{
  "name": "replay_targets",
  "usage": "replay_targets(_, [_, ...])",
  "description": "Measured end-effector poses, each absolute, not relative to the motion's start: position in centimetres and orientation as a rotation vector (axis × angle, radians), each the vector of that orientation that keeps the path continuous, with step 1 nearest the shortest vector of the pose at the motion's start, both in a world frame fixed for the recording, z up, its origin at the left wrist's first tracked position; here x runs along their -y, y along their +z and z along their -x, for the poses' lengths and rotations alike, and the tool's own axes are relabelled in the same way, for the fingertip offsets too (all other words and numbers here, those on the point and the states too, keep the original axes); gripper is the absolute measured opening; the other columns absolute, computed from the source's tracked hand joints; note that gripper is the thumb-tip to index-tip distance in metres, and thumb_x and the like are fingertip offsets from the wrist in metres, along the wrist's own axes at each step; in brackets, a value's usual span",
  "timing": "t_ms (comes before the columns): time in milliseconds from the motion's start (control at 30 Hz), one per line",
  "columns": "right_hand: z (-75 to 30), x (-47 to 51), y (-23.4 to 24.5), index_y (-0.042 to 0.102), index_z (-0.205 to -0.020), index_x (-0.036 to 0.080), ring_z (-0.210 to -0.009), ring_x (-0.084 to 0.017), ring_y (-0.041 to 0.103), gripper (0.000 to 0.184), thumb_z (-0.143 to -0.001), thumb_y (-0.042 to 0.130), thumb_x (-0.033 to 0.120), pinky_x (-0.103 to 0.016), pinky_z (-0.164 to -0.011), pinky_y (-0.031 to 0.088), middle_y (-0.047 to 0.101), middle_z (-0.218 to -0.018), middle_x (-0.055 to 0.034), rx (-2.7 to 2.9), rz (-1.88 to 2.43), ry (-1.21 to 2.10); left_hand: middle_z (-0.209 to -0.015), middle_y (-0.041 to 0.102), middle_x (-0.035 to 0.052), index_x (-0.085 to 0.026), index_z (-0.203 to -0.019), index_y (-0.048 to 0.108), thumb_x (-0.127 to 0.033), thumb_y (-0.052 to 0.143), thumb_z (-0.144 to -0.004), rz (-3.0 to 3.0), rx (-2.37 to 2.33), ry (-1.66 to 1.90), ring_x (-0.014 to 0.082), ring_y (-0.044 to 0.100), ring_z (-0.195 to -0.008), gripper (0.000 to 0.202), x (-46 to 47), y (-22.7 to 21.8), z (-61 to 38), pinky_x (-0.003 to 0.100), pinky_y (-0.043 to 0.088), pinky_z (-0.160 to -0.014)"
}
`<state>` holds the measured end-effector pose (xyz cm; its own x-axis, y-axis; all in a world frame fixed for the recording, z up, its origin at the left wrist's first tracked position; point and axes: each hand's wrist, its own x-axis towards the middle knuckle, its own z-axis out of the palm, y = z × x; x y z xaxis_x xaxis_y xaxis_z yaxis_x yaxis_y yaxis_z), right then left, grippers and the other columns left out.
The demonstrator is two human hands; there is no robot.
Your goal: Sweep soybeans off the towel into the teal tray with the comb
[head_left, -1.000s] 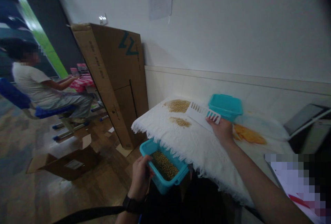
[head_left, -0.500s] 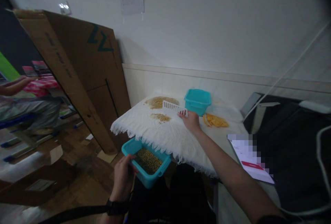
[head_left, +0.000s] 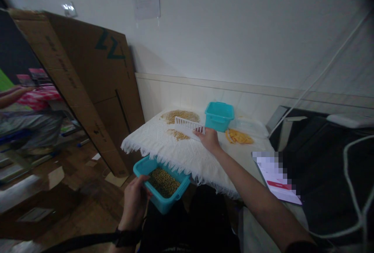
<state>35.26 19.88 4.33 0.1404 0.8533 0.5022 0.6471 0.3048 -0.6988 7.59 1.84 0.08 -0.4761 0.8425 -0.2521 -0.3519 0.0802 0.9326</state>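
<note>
My left hand point(head_left: 136, 198) grips the near-left rim of a teal plastic tub point(head_left: 166, 204), held just below the table's front edge. Soybean-like beans point(head_left: 164, 183) lie in that tub. In my right hand point(head_left: 209, 139) is a white slotted plastic piece point(head_left: 187, 125), like a small basket or divider, tilted over the white fringed cloth point(head_left: 157, 138). Behind it a larger heap of beans point(head_left: 178, 116) rests on the cloth. A smaller patch of beans point(head_left: 181, 135) lies at its lower edge, partly hidden by it.
A second teal tub point(head_left: 219, 116) stands at the back, with a yellow cloth-like bundle point(head_left: 239, 136) and a clear lid point(head_left: 253, 126) beside it. A printed sheet point(head_left: 280, 190) lies right. A tall cardboard box point(head_left: 96, 89) stands left; another person's arm point(head_left: 16, 95) shows beyond it.
My right hand has brought the white slotted piece left and nearer, over the small patch of beans. My left hand keeps its hold on the tub. The whole view has shifted slightly.
</note>
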Motion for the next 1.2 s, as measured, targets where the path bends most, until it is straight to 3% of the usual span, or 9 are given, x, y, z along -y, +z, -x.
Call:
replay_targets(200, [-35.0,-19.5,4.3,0.062,-0.058,0.023,-0.061,-0.021,0.065,0.038,-0.084,0.082,0.044,-0.03,-0.059,0.041,0.07,-0.059,-0.002,1.588,1.379,0.282,-0.035,0.054,0.0016,-0.023,-0.045,0.062,-0.038,0.082,-0.051,-0.512,-1.396,1.579,0.0137,0.046,-0.03,0.026,-1.8,0.5,-7.9,0.026,0.034,-0.035])
replay_targets(533, [-35.5,-19.6,3.4,0.078,-0.068,0.02,-0.062,-0.028,0.068,0.042,-0.08,0.077,0.06,-0.035,-0.058,0.043,0.078,-0.065,-0.0102,1.554,1.31,0.321,-0.035,0.054,0.0002,-0.024,-0.045,0.062,-0.039,0.079,-0.055,-0.524,-1.382,1.581,0.0123,0.043,-0.03,0.025,-1.7,0.0,-8.0,0.025,0.031,-0.035])
replay_targets(767, [-36.2,-19.6,3.8,0.079,-0.066,0.019,-0.064,-0.028,0.07,0.042,-0.079,0.08,0.059,-0.036,-0.062,0.05,0.077,-0.064,-0.0093,1.513,1.311,0.333,-0.034,0.054,0.0006,-0.024,-0.045,0.061,-0.04,0.078,-0.055,-0.521,-1.366,1.556,0.0126,0.043,-0.029,0.025,-1.8,-0.1,-8.1,0.025,0.031,-0.034])
replay_targets(1000, [-35.0,-18.8,3.9,0.083,-0.074,0.017,-0.064,-0.025,0.068,0.046,-0.069,0.086,0.063,-0.033,-0.058,0.047,0.08,-0.071,-0.008,1.558,1.162,0.664,-0.034,0.054,0.0008,-0.024,-0.043,0.063,-0.039,0.079,-0.051,-0.514,-1.389,1.543,0.0134,0.045,-0.028,0.024,-2.1,-0.1,-7.9,0.025,0.03,-0.032])
replay_targets(1200, [-34.6,-20.0,3.3,0.079,-0.071,0.019,-0.063,-0.024,0.066,0.046,-0.066,0.087,0.063,-0.033,-0.06,0.046,0.078,-0.067,-0.0065,1.561,1.234,0.638,-0.034,0.054,0.0008,-0.024,-0.042,0.063,-0.039,0.079,-0.052,-0.518,-1.384,1.544,0.0126,0.044,-0.029,0.024,-1.7,0.2,-7.9,0.025,0.031,-0.034])
